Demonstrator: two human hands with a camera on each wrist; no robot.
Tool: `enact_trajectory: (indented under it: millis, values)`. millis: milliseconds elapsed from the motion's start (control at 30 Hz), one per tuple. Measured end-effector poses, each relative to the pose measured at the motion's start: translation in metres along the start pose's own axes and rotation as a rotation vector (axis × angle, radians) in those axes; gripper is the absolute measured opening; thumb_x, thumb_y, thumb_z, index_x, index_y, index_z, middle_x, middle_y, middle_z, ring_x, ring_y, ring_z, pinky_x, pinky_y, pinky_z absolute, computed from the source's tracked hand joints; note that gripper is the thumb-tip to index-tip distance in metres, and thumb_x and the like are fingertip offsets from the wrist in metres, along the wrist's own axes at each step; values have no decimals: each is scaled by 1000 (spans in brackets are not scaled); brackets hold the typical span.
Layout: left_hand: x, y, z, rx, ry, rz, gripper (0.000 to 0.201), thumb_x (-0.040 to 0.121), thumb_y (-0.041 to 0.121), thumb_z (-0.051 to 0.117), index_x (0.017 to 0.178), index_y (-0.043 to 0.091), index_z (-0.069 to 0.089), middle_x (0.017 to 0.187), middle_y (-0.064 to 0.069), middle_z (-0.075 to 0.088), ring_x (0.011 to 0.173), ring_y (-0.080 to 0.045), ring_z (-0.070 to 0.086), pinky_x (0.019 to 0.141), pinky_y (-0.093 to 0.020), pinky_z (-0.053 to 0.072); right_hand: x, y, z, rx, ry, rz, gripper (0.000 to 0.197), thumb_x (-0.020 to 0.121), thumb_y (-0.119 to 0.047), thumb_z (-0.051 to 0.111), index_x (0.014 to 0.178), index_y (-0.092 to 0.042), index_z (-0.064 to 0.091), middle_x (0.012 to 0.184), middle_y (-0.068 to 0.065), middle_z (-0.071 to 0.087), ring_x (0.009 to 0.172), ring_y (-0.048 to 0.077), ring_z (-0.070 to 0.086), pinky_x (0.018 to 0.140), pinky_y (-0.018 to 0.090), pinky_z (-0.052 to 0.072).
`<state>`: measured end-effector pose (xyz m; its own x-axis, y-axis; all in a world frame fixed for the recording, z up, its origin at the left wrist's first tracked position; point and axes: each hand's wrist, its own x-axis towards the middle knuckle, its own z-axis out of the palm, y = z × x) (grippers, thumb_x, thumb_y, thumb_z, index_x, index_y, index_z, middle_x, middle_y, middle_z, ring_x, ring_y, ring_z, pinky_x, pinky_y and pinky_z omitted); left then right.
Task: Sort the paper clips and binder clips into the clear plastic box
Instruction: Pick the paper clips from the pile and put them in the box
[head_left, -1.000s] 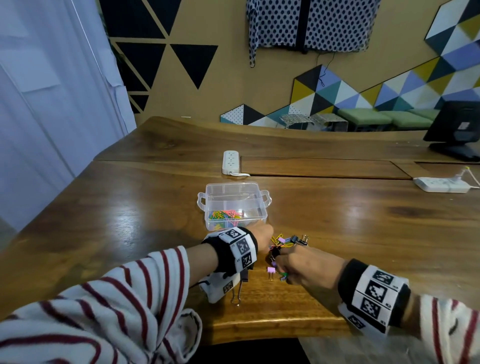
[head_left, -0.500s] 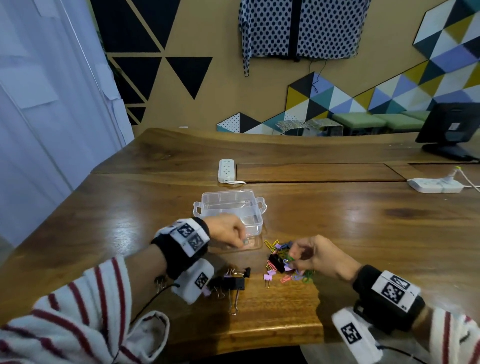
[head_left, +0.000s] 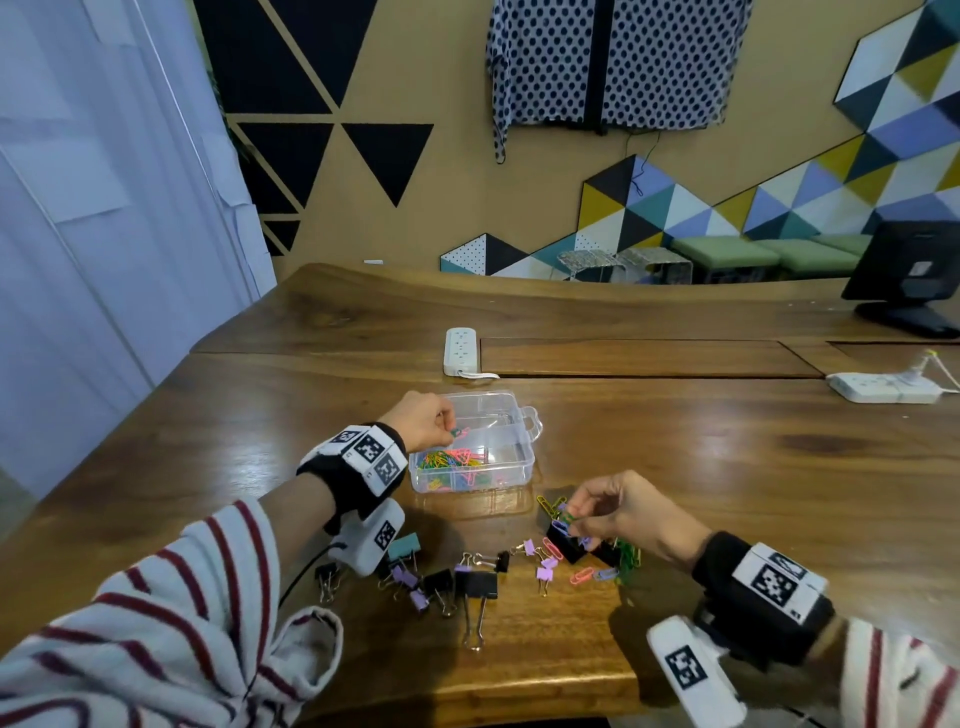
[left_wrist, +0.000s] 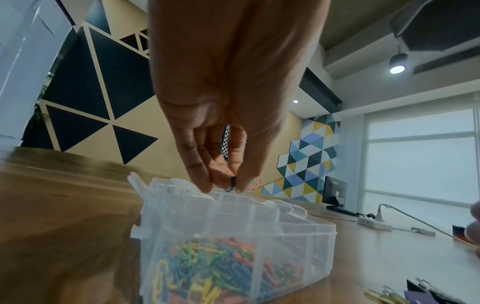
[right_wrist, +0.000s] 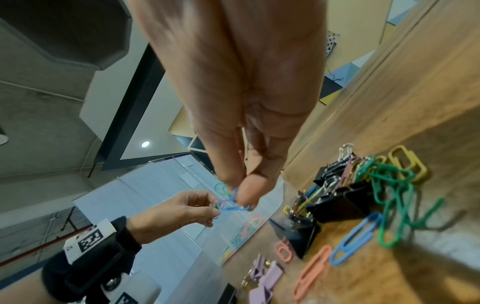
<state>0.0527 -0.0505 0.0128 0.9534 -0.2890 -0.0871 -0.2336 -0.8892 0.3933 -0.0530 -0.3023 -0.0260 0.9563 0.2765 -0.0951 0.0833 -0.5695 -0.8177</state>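
The clear plastic box (head_left: 519, 462) stands open on the wooden table, with several coloured paper clips (head_left: 449, 462) in its near compartments. My left hand (head_left: 449, 428) hovers over the box's left side and pinches a few small clips (head_left: 460, 432) between thumb and fingertips (left_wrist: 198, 183). My right hand (head_left: 574, 514) hangs just above the loose pile and pinches a blue paper clip (right_wrist: 231, 206) together with a green one. Black binder clips (head_left: 480, 584), purple binder clips (head_left: 415, 595) and loose paper clips (head_left: 582, 574) lie on the table in front of the box.
A white power strip (head_left: 460, 351) lies behind the box, and another (head_left: 883, 388) with a cable sits at the far right. A dark monitor (head_left: 909, 275) stands at the back right. The table's near edge (head_left: 467, 696) runs just below the clips.
My left hand has risen from the pile to above the box's left side with clips in its pinch. My right hand has lifted paper clips off the pile.
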Motion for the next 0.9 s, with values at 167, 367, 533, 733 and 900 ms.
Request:
enact_trajectory:
  millis: [167, 367, 533, 733, 900]
  values:
    - [4, 4, 7, 74, -15, 20, 15, 82, 10, 65, 96, 4, 66, 85, -1, 56, 82, -13, 53, 79, -26, 47, 6, -10, -7, 54, 3, 10, 8, 74, -6, 72, 78, -12, 67, 70, 1, 64, 60, 9, 60, 62, 22, 51]
    - [2, -6, 7, 83, -144, 34, 21, 83, -3, 57, 97, 3, 71, 100, -15, 70, 92, -22, 64, 94, -34, 51, 35, -34, -20, 257, 19, -43, 9, 79, 6, 63, 86, 1, 64, 63, -5, 69, 59, 5, 64, 61, 19, 55]
    - [-19, -4, -6, 56, -79, 104, 29, 88, -2, 53, 115, 3, 64, 119, -14, 64, 110, -22, 61, 92, -23, 45, 81, -55, -8, 397, 96, 11, 15, 79, 13, 59, 76, -2, 58, 62, 2, 67, 52, 6, 64, 52, 14, 54]
    - [-48, 13, -9, -7, 10, 120, 27, 90, -1, 45, 102, 8, 68, 92, 1, 60, 90, -11, 59, 78, -19, 43, 120, -69, 25, 300, 102, 115, 28, 81, 16, 53, 66, -6, 50, 70, 8, 56, 59, 13, 58, 54, 18, 55]
    - [-53, 30, 10, -44, -387, 106, 21, 87, -1, 51, 101, 4, 65, 85, -5, 63, 71, -12, 57, 64, -20, 47, 112, -66, 24, 56, -76, 148, 20, 85, 11, 49, 99, 8, 64, 78, 8, 61, 73, 16, 58, 71, 22, 54]
